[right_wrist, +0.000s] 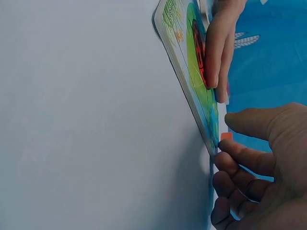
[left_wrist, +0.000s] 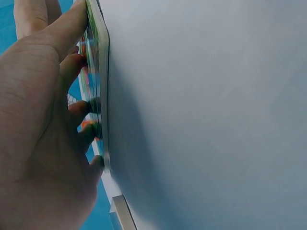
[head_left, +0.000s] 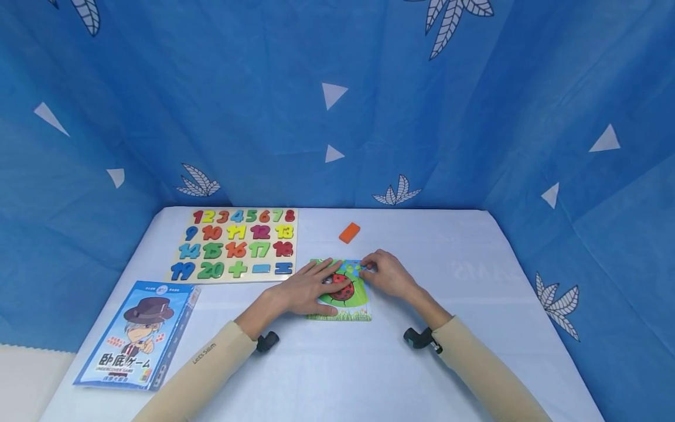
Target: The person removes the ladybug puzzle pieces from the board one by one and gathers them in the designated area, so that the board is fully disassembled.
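Note:
A square ladybug jigsaw puzzle (head_left: 357, 300) lies on the white table, green and blue with a red ladybug; seams between its pieces show in the right wrist view. My left hand (head_left: 311, 288) rests across its left part with fingers spread, covering some of the picture. At the puzzle's upper right corner is my right hand (head_left: 389, 274), its fingertips touching the edge. The right wrist view shows the right thumb (right_wrist: 252, 120) held apart from the fingers, with a gap between them.
Beyond the puzzle lies an orange block (head_left: 350, 232). A wooden number board (head_left: 181, 239) with coloured numerals is at the back left. The blue Undercover Game box (head_left: 134, 340) lies at the front left. Blue patterned cloth (head_left: 253, 117) stands behind the table.

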`<move>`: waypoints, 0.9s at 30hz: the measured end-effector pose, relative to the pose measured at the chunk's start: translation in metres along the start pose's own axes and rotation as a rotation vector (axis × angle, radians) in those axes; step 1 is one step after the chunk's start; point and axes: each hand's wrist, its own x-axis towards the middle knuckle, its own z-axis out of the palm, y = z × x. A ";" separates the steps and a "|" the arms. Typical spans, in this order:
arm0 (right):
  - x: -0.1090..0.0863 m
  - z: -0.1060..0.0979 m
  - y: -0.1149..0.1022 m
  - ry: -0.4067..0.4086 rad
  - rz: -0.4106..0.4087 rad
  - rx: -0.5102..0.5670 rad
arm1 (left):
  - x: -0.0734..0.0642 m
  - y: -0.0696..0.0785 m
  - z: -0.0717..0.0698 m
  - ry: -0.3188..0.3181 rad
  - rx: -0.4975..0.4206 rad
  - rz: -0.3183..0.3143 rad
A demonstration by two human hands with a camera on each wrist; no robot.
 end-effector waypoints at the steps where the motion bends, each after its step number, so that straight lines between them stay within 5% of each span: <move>1: 0.000 0.000 0.000 0.002 0.002 0.002 | 0.000 0.000 0.000 0.000 0.000 0.000; 27: 0.003 0.001 -0.005 0.029 0.055 0.145 | 0.001 0.000 0.002 0.004 0.011 0.000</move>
